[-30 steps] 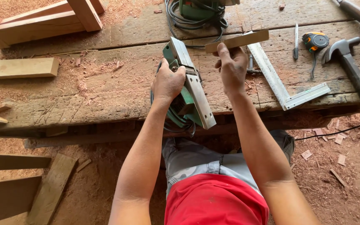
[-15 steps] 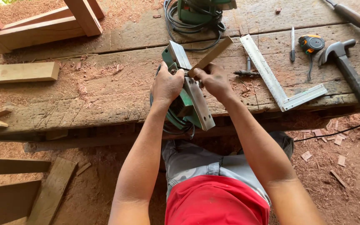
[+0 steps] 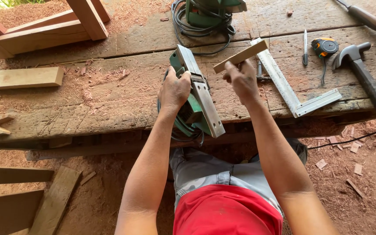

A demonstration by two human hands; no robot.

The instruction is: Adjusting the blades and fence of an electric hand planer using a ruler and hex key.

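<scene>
Planer (image 3: 196, 93) lay upturned on the counter (image 3: 109, 104), left hand (image 3: 174, 89) fingers grasping it; right hand (image 3: 241, 80) fingers pinched a wood strip (image 3: 240, 56).

planer (image 3: 195, 93): green body, bare grey metal sole
wood strip (image 3: 240, 56), just right of the planer: pale tan
square (image 3: 291, 86), right of the planer: silver-grey
tape measure (image 3: 323, 46), further right of the planer: black with orange
hammer (image 3: 366, 78), far right of the planer: grey head, black handle
cable (image 3: 196, 30), above the planer: black
workbench (image 3: 109, 100): weathered brown, dusted with reddish sawdust
frame (image 3: 44, 26), upper left of the planer: reddish-brown
shirt (image 3: 227, 215), below the planer: red
trousers (image 3: 214, 172): grey
</scene>
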